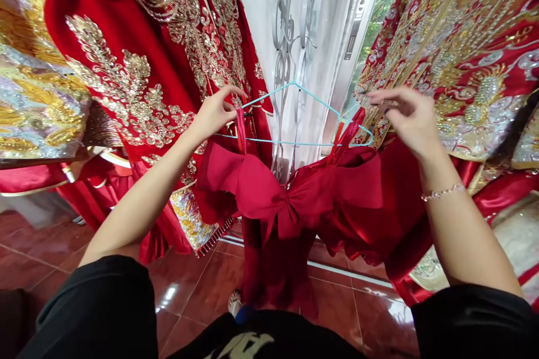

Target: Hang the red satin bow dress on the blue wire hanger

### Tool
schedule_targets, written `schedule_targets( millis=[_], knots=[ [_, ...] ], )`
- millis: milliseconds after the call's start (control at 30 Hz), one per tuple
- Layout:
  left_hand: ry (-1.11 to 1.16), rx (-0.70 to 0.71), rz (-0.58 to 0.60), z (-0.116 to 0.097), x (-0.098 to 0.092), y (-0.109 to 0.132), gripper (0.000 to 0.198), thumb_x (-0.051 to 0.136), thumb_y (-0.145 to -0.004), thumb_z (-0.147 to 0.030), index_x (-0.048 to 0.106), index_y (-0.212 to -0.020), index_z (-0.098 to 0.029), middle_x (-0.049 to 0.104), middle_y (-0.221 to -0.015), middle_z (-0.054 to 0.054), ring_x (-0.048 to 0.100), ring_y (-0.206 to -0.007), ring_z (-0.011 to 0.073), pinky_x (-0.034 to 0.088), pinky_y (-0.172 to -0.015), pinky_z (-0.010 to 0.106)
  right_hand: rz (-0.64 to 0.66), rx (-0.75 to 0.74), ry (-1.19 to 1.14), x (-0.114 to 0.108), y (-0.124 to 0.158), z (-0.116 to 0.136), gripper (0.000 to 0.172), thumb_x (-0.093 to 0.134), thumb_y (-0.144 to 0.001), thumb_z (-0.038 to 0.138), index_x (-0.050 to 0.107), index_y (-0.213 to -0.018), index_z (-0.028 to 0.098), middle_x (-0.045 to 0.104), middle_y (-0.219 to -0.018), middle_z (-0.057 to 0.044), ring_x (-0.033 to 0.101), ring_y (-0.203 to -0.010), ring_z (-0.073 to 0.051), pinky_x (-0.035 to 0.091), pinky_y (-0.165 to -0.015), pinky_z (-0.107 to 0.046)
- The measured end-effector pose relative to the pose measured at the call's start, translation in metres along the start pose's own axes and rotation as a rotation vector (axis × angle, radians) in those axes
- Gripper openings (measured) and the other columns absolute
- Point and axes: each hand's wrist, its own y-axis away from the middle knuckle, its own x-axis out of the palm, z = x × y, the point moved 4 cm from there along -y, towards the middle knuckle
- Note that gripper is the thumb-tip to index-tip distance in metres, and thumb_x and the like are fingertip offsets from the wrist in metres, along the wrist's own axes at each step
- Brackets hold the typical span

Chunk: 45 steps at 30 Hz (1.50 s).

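Garments (155, 59), richly embroidered, flank the red dress (261, 188).

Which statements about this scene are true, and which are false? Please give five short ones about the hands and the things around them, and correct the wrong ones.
1. The hanger is light blue with a silver hook. True.
2. The right hand grips the hook. False: it is beside the hanger's right end.
3. A large bow decorates the red garment. True.
4. A bracelet circles the left wrist. False: the bracelet is on the right wrist.
5. The left hand is at a strap. True.
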Motion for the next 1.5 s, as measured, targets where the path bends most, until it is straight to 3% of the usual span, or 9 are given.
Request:
schedule_targets(
  millis=[133, 300, 467, 667, 1000, 1133, 1267, 1400, 1500],
  knots=[
    [-0.267, -0.03, 0.333, 0.019, -0.011, -0.011, 0.046, 0.078, -0.069, -0.024, 0.067, -0.113, -0.023, 0.069, -0.072, -0.001, 0.061, -0.065, 0.0174, 0.048, -0.066, 0.026, 0.187, -0.086, 0.311, 0.008, 0.034, -0.021, 0.029, 0.047, -0.076, 0.013, 0.074, -0.082, 0.022, 0.068, -0.132, -0.005, 0.055, -0.134, -0.028, 0.037, -0.117, -0.057],
    [-0.162, -0.1, 0.596, 0.042, -0.022, 0.005, 0.057, 0.077, -0.07, -0.04, 0.063, -0.122, -0.02, 0.075, -0.096, 0.006, 0.07, -0.082, 0.0229, 0.055, -0.071, 0.029, 0.183, -0.086, 0.328, 0.013, 0.054, -0.044, 0.051, 0.048, -0.075, 0.012, 0.073, -0.115, 0.031, 0.052, -0.152, 0.0, 0.041, -0.147, -0.025, 0.028, -0.122, -0.058],
    [-0.043, -0.016, 0.387, 0.024, -0.017, 0.053, 0.07, 0.04, -0.095, -0.066, 0.044, -0.147, -0.019, 0.053, -0.147, 0.016, 0.05, -0.136, 0.032, 0.04, -0.117, 0.05, 0.229, -0.035, 0.235, 0.022, 0.054, -0.059, 0.062, 0.053, -0.074, 0.014, 0.064, -0.132, 0.032, 0.033, -0.164, 0.002, 0.026, -0.155, -0.027, 0.019, -0.126, -0.058],
    [-0.04, -0.033, 0.115, 0.025, 0.01, 0.09, 0.08, 0.034, -0.097, -0.067, 0.024, -0.159, -0.018, 0.025, -0.163, 0.019, 0.023, -0.154, 0.0319, 0.017, -0.128, 0.053, 0.262, -0.026, -0.032, 0.014, 0.039, -0.06, 0.063, 0.056, -0.076, 0.011, 0.061, -0.135, 0.033, 0.02, -0.169, 0.002, 0.028, -0.154, -0.026, 0.023, -0.128, -0.048],
    [0.106, -0.139, 0.047, 0.047, 0.029, 0.081, 0.07, 0.046, -0.095, -0.064, 0.036, -0.153, -0.026, 0.035, -0.158, 0.018, 0.034, -0.149, 0.0371, 0.046, -0.112, 0.055, 0.692, 0.076, -0.104, 0.0, -0.012, -0.039, 0.052, 0.068, -0.072, 0.018, 0.068, -0.123, 0.029, 0.015, -0.17, 0.001, 0.027, -0.154, -0.028, 0.026, -0.125, -0.046],
    [0.041, -0.106, -0.016, 0.041, 0.029, 0.088, 0.066, 0.048, -0.096, -0.061, 0.037, -0.152, -0.029, 0.034, -0.158, 0.016, 0.032, -0.15, 0.0364, 0.046, -0.111, 0.056, 0.37, -0.019, -0.304, 0.003, -0.03, -0.012, 0.013, 0.067, -0.078, 0.026, 0.068, -0.09, 0.02, 0.054, -0.149, -0.009, 0.052, -0.139, -0.025, 0.035, -0.12, -0.048],
    [-0.205, 0.092, -0.24, 0.009, 0.014, 0.111, 0.045, 0.051, -0.099, -0.044, 0.049, -0.142, -0.031, 0.042, -0.152, 0.011, 0.038, -0.146, 0.0308, 0.035, -0.12, 0.054, -0.053, -0.154, -0.338, -0.001, -0.004, 0.01, 0.004, 0.064, -0.081, 0.02, 0.061, -0.078, 0.021, 0.073, -0.112, -0.008, 0.068, -0.11, -0.021, 0.052, -0.103, -0.041],
    [-0.361, 0.355, -0.054, -0.013, 0.007, 0.133, 0.026, 0.046, -0.102, -0.033, 0.066, -0.118, -0.03, 0.07, -0.113, 0.005, 0.066, -0.107, 0.0233, 0.029, -0.119, 0.053, 0.126, -0.218, 0.124, 0.009, 0.053, 0.018, 0.014, 0.055, -0.086, 0.015, 0.067, -0.088, 0.022, 0.074, -0.099, -0.005, 0.071, -0.092, -0.018, 0.055, -0.083, -0.032],
    [-0.355, 0.32, 0.154, -0.001, -0.001, 0.131, 0.03, 0.043, -0.102, -0.04, 0.07, -0.101, -0.026, 0.075, -0.095, 0.003, 0.067, -0.09, 0.0226, 0.027, -0.116, 0.053, 0.391, -0.099, 0.486, 0.016, 0.082, 0.003, 0.031, 0.052, -0.092, 0.03, 0.065, -0.12, 0.024, 0.075, -0.098, -0.003, 0.07, -0.072, -0.017, 0.051, -0.063, -0.028]
  ],
)
